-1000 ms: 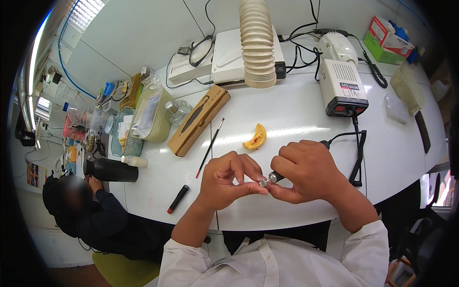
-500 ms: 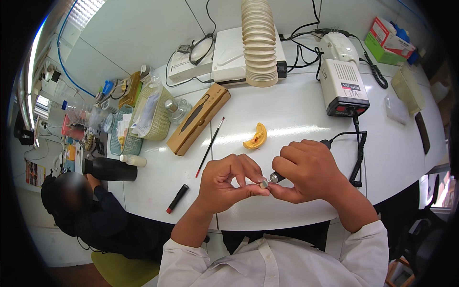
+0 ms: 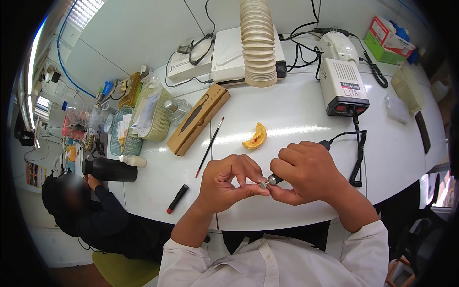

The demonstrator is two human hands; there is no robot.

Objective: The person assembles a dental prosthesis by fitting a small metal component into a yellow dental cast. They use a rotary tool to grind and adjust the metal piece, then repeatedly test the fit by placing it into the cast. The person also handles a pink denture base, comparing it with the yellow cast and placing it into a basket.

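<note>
While the left grip point(image 3: 232, 181) pinches a small, dull-grey piece point(image 3: 263, 185), its detail too small to tell, the right grip point(image 3: 308, 170) is closed around a dark, silver-nosed handpiece point(image 3: 274, 179) just beside it. Beyond both grips lies open white bench point(image 3: 301, 105), broken by a yellow curved model point(image 3: 256, 137); behind them, the front edge passes under the forearms point(image 3: 193, 225).

A white table point(image 3: 296, 112); on it, a yellow piece point(image 3: 258, 137); left of that, a brush point(image 3: 209, 149), brown box point(image 3: 198, 120) and marker point(image 3: 178, 198); farther left, a black bottle point(image 3: 110, 170) and two baskets point(image 3: 160, 126); right, a boxy unit point(image 3: 343, 86).
</note>
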